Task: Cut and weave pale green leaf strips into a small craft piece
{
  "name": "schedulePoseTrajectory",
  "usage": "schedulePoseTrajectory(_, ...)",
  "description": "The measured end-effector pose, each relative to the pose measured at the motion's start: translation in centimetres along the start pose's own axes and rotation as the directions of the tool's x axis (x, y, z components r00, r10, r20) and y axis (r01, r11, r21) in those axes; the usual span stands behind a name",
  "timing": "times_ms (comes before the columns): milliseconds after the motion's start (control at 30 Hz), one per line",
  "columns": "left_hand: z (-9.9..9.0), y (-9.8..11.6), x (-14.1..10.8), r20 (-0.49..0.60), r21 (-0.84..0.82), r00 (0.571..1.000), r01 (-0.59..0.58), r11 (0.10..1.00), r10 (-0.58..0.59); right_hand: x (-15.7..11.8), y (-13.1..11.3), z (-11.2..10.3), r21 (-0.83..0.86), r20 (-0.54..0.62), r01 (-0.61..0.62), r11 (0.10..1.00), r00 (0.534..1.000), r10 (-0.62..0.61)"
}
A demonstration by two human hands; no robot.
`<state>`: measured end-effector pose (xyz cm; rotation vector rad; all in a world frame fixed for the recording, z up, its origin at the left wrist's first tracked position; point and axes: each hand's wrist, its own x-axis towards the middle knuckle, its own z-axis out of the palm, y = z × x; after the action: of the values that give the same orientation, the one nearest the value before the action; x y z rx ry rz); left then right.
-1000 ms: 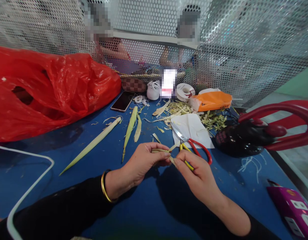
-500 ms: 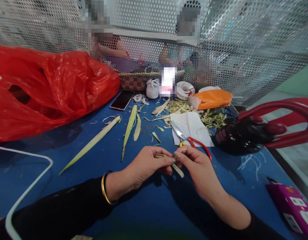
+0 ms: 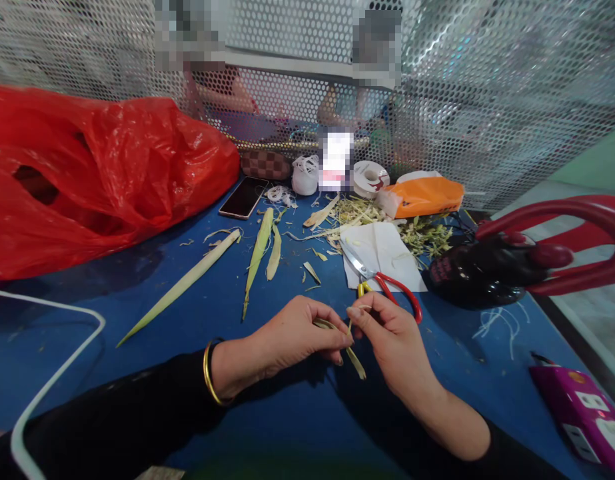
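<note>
My left hand is closed on a pale strip of husk or dried leaf, whose end hangs below the fingers. A thin strand rises from the left fingertips to my right hand, which pinches it between thumb and forefinger. Whether the strand is part of the strip or a separate piece I cannot tell. Just beyond the right hand lie red-handled scissors and a yellow-handled tool, partly hidden. Long green-yellow leaves, one farther left and one nearer, rest on the blue table.
A red plastic bag fills the left. At the back are a phone, white yarn, a ribbon spool and an orange packet. White paper and a dark red-handled object stand right, near a purple box.
My fingertips have drawn slightly apart, and a thin strand now shows between them. The hanging end of the strip points lower than before.
</note>
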<state>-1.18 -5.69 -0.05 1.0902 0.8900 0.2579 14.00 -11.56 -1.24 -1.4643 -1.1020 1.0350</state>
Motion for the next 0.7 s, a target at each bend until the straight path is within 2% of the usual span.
schedulePoseTrajectory(100,0.1,0.1,0.0,-0.007,-0.014,1.000,0.000,1.000,0.000,0.3,0.0,0.0,-0.002,0.013,-0.006,1.000,1.000,0.006)
schedulePoseTrajectory(200,0.2,0.3,0.0,0.005,-0.036,1.000,-0.017,0.999,0.017,0.8,0.0,-0.4,0.018,-0.043,0.002,1.000,0.999,-0.001)
schedulePoseTrajectory(267,0.2,0.3,0.0,0.011,-0.055,0.999,-0.031,0.998,0.032,1.0,-0.2,-0.8,0.003,-0.113,0.053,0.999,0.992,-0.052)
schedulePoseTrajectory(333,0.1,0.4,0.1,0.000,-0.044,0.998,-0.057,0.997,0.057,1.2,-0.4,-1.2,-0.106,-0.137,0.146,0.984,0.978,-0.160)
schedulePoseTrajectory(433,-0.2,0.3,0.1,-0.020,0.079,0.986,-0.165,0.983,0.167,1.1,-0.7,-1.6,-0.313,-0.036,0.300,0.901,0.944,-0.327)
schedulePoseTrajectory(500,-0.5,0.3,0.1,-0.021,0.185,0.970,-0.236,0.954,0.244,1.1,-0.8,-1.7,-0.353,0.084,0.348,0.869,0.936,-0.341)
schedulePoseTrajectory(600,-0.6,0.3,0.1,-0.037,0.299,0.952,-0.280,0.912,0.305,1.0,-0.8,-1.4,-0.328,0.242,0.299,0.896,0.943,-0.226)
schedulePoseTrajectory(700,-0.5,0.4,0.1,-0.097,0.288,0.945,-0.275,0.917,0.313,0.9,-0.8,-1.1,-0.275,0.269,0.178,0.945,0.958,-0.103)
